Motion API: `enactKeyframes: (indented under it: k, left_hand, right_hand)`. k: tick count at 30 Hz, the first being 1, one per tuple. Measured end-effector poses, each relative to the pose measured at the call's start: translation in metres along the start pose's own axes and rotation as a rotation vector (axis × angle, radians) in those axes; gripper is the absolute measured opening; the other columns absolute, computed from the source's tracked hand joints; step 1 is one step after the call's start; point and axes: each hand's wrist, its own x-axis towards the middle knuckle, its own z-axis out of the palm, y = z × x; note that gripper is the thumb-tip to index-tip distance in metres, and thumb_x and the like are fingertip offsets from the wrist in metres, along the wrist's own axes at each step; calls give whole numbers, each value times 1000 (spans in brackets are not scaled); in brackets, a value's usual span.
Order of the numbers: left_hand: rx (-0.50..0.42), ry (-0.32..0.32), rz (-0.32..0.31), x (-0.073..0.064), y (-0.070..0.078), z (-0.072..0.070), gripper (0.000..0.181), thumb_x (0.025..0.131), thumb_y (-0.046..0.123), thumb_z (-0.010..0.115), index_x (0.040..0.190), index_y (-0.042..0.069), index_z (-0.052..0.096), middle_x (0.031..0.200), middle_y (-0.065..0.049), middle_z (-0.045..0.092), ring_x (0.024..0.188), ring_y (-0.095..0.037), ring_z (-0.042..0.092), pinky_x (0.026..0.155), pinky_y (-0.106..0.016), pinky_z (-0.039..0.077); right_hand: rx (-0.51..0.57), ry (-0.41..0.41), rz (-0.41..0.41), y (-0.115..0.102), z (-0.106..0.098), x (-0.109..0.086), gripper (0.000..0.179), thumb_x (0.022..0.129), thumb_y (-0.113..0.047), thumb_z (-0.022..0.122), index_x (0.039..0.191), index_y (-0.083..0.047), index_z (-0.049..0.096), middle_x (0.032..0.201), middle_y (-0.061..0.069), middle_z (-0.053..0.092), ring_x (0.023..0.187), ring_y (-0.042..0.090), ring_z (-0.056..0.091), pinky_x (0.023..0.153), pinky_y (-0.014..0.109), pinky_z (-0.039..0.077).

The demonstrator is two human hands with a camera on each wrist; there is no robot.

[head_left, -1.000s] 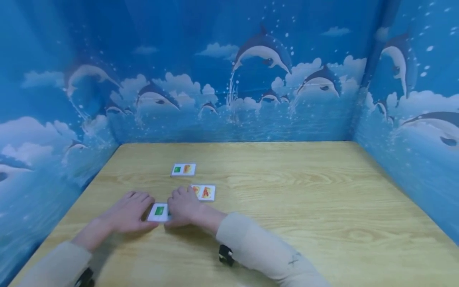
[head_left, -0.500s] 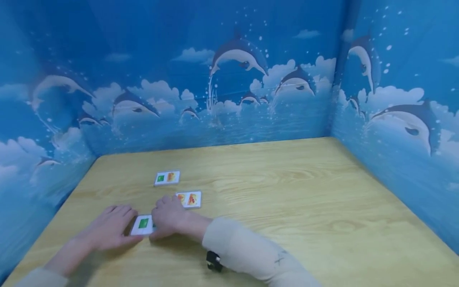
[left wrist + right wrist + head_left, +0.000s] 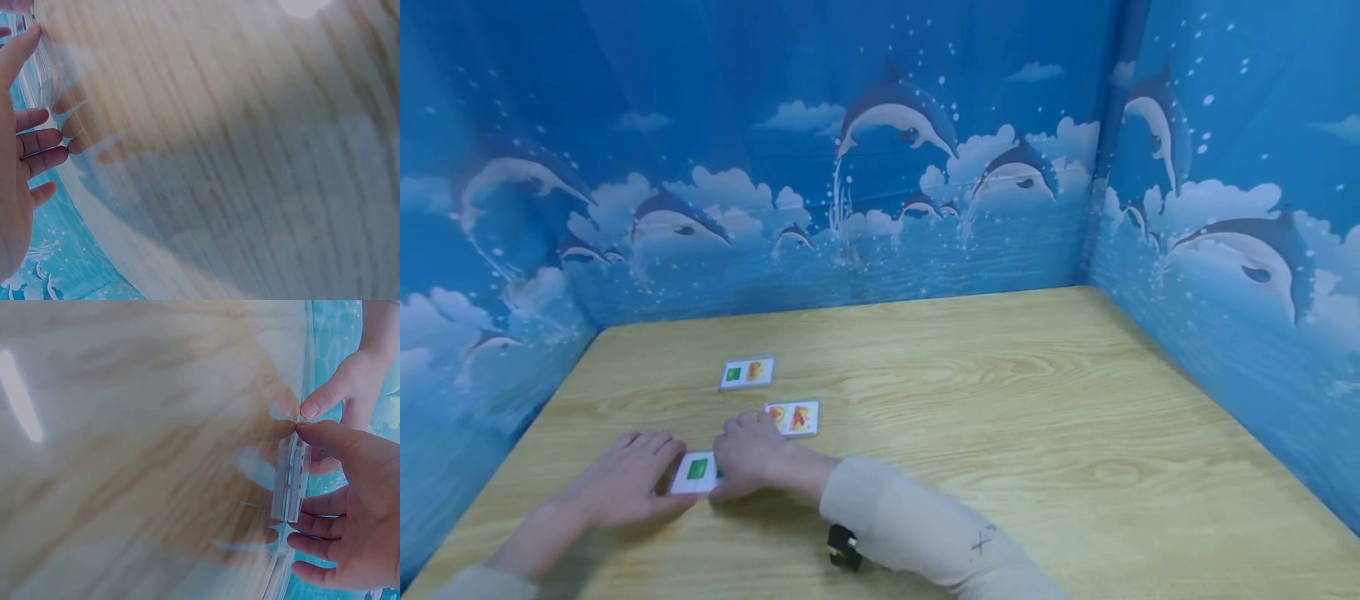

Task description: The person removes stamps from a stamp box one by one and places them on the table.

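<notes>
A flat white picture tile (image 3: 694, 472) with a green picture lies on the table between both hands; its right part is hidden. My left hand (image 3: 628, 479) holds the left end, thumb at the near corner and fingers at the far side. Over the right end, my right hand (image 3: 752, 454) grips it between thumb and fingers. The right wrist view shows the tile's thick clear edge (image 3: 287, 481) within that grip, with the two thumbs close together. Just beyond the right hand lies a second tile (image 3: 797, 418) with food pictures, its left part overlapped by the fingers.
Farther back, a third tile (image 3: 747, 373) carries a green picture and a food picture. The wood-grain table (image 3: 1000, 433) is enclosed at the back and sides by blue dolphin-print walls (image 3: 775, 208). A small black device (image 3: 844, 547) sits under the right sleeve.
The head view has turned to the right, so the tiles and hands appear farther left and lower. Both hands keep their places at the near tile.
</notes>
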Motion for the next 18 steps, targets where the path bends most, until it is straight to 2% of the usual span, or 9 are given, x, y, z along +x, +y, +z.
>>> enactKeyframes:
  k: [6,18]
  left_hand:
    - [11,4,16,1,0,0,70,74,68,58,108,7,59,106,-10,59,101,-31,54,89,-57,38]
    - [14,0,36,1,0,-2,70,74,66,61,109,6,59,104,-10,58,100,-31,54,89,-56,39]
  right_hand:
    - [1,8,7,-1,-1,1,55,75,-64,62,114,-25,58,111,-8,51,103,9,43,96,33,34]
    - [6,13,17,-5,-3,1,49,73,-62,65,105,-26,59,101,-9,52,91,9,43,87,30,35]
